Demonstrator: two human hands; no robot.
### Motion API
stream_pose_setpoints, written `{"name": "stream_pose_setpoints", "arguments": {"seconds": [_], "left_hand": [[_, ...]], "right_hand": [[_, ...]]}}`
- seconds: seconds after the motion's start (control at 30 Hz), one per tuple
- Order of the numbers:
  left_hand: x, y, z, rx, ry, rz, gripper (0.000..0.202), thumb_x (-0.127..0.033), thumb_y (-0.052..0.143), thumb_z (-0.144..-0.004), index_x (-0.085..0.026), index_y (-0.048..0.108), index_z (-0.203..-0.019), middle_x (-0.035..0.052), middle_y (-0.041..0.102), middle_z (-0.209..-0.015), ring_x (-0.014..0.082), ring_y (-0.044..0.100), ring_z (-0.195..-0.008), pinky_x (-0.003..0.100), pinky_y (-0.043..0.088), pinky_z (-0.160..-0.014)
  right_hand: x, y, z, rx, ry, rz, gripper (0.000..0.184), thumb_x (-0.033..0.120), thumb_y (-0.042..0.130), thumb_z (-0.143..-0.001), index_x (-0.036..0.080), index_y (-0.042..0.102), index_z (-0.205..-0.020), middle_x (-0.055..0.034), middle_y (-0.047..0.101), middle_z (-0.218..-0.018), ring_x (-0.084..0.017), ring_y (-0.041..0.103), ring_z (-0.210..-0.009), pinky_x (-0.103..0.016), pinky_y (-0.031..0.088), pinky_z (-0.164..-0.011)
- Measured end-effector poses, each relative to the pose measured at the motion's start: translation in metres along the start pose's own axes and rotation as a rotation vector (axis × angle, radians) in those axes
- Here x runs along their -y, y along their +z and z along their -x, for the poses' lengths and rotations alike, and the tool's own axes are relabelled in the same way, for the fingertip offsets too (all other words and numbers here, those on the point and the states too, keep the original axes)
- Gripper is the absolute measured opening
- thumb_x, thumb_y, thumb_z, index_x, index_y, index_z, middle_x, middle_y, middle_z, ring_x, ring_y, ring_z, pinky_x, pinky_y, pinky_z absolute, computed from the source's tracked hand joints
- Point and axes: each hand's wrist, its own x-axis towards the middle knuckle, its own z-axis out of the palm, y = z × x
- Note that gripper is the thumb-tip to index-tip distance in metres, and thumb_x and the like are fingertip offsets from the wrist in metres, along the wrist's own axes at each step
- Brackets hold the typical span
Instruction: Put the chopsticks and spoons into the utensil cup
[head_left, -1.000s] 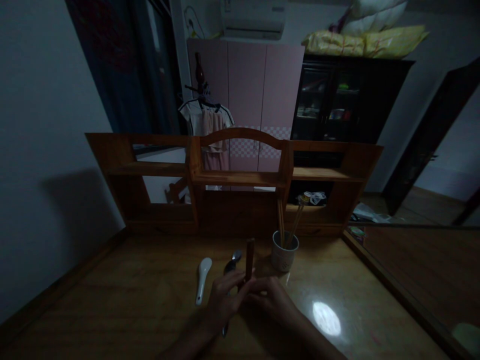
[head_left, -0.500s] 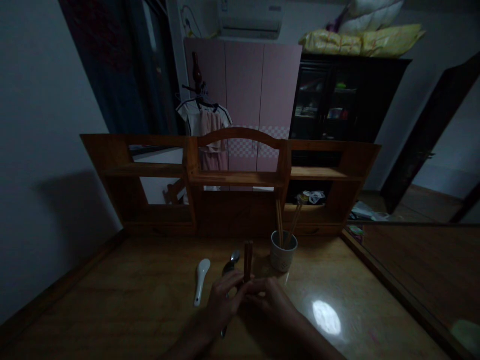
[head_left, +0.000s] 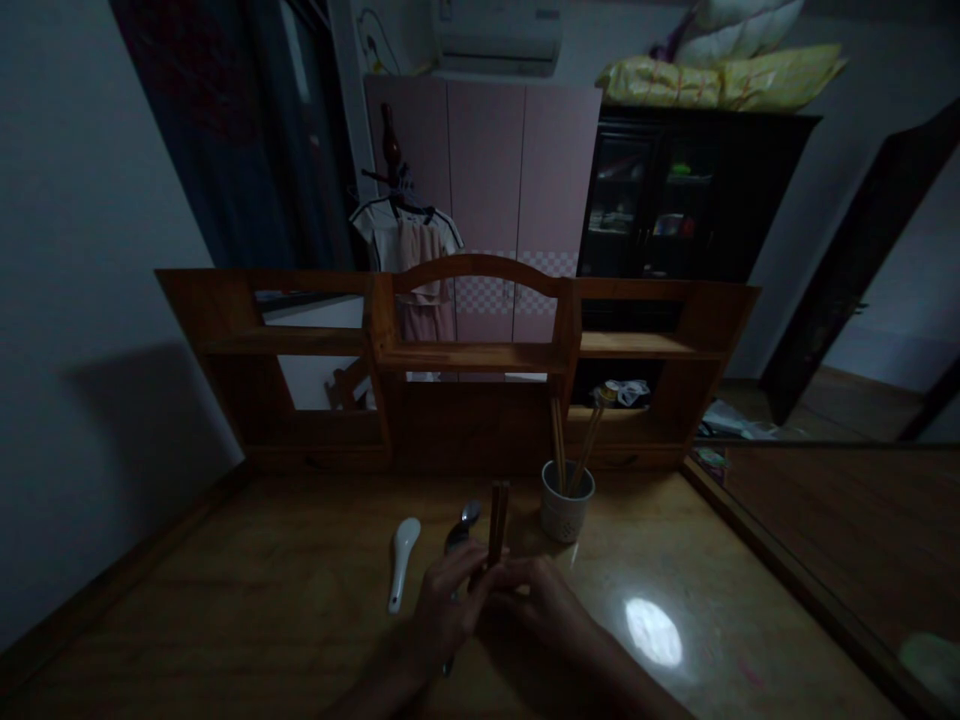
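Both hands meet over the front middle of the table around a pair of brown chopsticks [head_left: 499, 520], held upright with their upper ends showing. My left hand [head_left: 446, 595] is closed on them, fingers wrapped round. My right hand [head_left: 541, 600] pinches at the same chopsticks, its fingertips touching the left hand's. The lower part of the chopsticks is hidden by the hands. Metal spoons [head_left: 470, 513] lie behind and partly under my left hand. To its left a white soup spoon [head_left: 403, 560] rests on the table, bowl away from me.
A pale cup [head_left: 566, 510] holding several chopsticks stands behind my right hand. Along the table's back edge runs a wooden shelf unit [head_left: 480, 358]. A raised rim [head_left: 780, 565] borders the wooden table [head_left: 262, 580] on the right. The left wall [head_left: 97, 450] is close.
The chopsticks' upper ends have shifted very slightly to the right. Both hands stay nearly in place, and the spoons and cup have not moved.
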Motion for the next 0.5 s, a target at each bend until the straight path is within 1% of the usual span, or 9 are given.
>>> {"name": "stream_pose_setpoints", "arguments": {"seconds": [0.17,0.37,0.5], "left_hand": [[-0.0011,-0.001,0.0,0.025,-0.02,-0.005,0.019,-0.017,0.058,-0.088,-0.02,0.072,-0.101,0.0075,0.073,-0.093,0.0178,0.068,-0.085,0.025,0.055,-0.076],[0.0002,-0.0004,0.0017,0.02,-0.062,0.03,0.019,-0.018,0.056,-0.089,-0.02,0.071,-0.1,0.0058,0.071,-0.09,0.0178,0.067,-0.086,0.025,0.053,-0.077],[0.0019,0.0002,0.006,0.032,-0.101,0.066,0.019,-0.021,0.055,-0.09,-0.02,0.07,-0.102,0.0058,0.07,-0.091,0.0176,0.067,-0.087,0.025,0.053,-0.078]], "right_hand": [[-0.0029,0.0029,-0.0012,0.015,-0.009,-0.031,0.022,0.034,0.062,-0.086,0.017,0.076,-0.085,-0.0061,0.073,-0.087,-0.022,0.065,-0.08,-0.028,0.05,-0.073],[-0.0003,0.0031,-0.002,0.08,-0.043,-0.038,0.022,0.032,0.061,-0.087,0.014,0.075,-0.088,-0.0063,0.072,-0.087,-0.019,0.064,-0.08,-0.026,0.049,-0.075],[0.0037,0.0014,-0.0009,0.058,-0.03,-0.013,0.021,0.031,0.061,-0.087,0.015,0.074,-0.084,-0.0051,0.072,-0.081,-0.018,0.064,-0.076,-0.025,0.048,-0.072]]}}
